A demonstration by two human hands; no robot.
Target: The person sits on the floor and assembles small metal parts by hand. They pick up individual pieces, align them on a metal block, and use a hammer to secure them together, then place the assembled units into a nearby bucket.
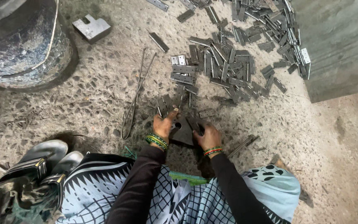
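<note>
Concrete floor (pixel 332 137) fills frame; drum (pixel 21 41) seen upper left. Hinge pile (pixel 237 54) spread upper centre-right. Dark triangular metal plate (pixel 184 132) located centre, gripped at its edges by left hand (pixel 162 124) and right hand (pixel 208 136).

Both arms reach forward, dark-sleeved, bangles at each wrist. The left hand (pixel 163 125) and the right hand (pixel 207 137) sit close together, fingers curled.
</note>
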